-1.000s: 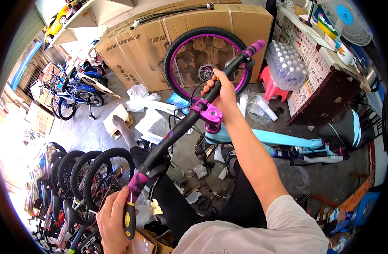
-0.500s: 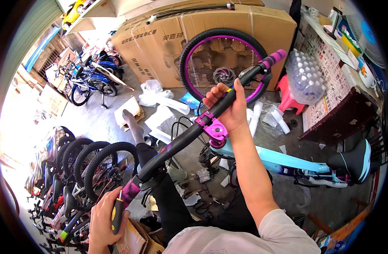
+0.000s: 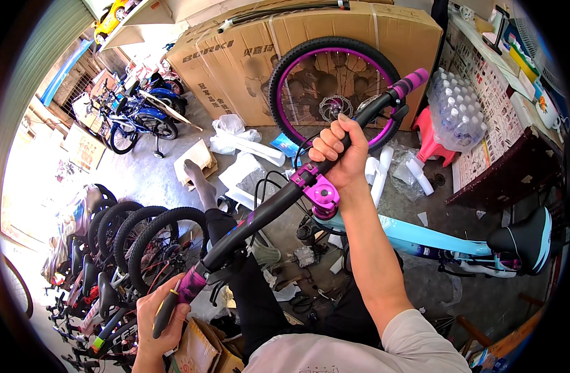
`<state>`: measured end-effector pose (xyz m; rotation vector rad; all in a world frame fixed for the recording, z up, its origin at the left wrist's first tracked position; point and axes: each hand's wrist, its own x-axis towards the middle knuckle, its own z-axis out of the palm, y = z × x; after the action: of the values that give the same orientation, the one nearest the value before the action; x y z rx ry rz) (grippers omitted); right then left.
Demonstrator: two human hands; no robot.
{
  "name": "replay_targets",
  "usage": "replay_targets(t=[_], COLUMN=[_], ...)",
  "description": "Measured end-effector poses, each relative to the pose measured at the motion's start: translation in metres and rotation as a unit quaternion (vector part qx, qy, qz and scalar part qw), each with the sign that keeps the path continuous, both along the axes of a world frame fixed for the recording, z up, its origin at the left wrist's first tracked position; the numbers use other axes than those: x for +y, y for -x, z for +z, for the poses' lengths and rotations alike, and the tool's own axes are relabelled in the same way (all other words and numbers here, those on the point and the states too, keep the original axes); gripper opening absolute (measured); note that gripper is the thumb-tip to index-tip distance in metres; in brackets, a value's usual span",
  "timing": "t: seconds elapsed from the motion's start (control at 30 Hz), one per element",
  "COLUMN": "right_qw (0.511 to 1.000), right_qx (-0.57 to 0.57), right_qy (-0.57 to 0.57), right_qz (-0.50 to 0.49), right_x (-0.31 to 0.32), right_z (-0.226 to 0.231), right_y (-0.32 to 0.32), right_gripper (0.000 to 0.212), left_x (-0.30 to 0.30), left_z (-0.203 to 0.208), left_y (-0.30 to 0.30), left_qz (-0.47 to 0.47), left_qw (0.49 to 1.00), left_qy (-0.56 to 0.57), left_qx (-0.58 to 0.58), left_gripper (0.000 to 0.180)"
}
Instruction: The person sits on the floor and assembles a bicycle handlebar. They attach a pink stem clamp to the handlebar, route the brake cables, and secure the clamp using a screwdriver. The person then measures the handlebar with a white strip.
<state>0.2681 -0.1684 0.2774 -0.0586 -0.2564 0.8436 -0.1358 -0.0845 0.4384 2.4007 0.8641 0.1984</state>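
A black bicycle handlebar [image 3: 260,214] with purple end grips runs diagonally across the middle. It is clamped in a purple stem [image 3: 323,198] above a light blue bicycle frame [image 3: 434,239]. My right hand [image 3: 344,155] is closed around the bar, just beyond the stem. At the near left end, my left hand [image 3: 154,311] is closed on the purple grip [image 3: 191,283]. That same hand also holds a screwdriver [image 3: 165,315] with a dark and yellow handle; its tip cannot be made out. Brake levers and black cables hang by the bar.
A wheel [image 3: 390,62] with a purple rim leans on a large cardboard box [image 3: 223,81]. Several bicycles [image 3: 167,217] crowd the left. Wrapped bottles [image 3: 456,112] sit on a red stool [image 3: 431,140] beside a counter [image 3: 502,143]. Packing scraps litter the floor.
My right hand's fingers have gone from loosely spread to wrapped around the bar. The screwdriver in my left hand has tilted. The view has shifted slightly.
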Motion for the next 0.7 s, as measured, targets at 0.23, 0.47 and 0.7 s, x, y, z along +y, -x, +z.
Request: replay_targets(t=[0.23,0.47,0.7], right_qw=[1.0,0.999,0.996], right_qx=[0.012,0.017,0.026], right_qy=[0.024,0.046,0.08], right_qz=[-0.008,-0.013,-0.022], right_x=[0.0,-0.001,-0.002], right_z=[0.003,0.007,0.008], right_y=[0.002,0.003,0.003], right_gripper=[0.034,0.034,0.033], left_x=[0.004,0.007,0.007], left_z=[-0.008,-0.007,0.0], left_y=[0.002,0.003,0.0], left_qz=[-0.005,0.017,0.048], left_qw=[1.0,0.999,0.993], left_qy=[-0.007,0.037,0.098], left_qx=[-0.027,-0.035,-0.035], left_gripper=[0.058,0.061,0.067])
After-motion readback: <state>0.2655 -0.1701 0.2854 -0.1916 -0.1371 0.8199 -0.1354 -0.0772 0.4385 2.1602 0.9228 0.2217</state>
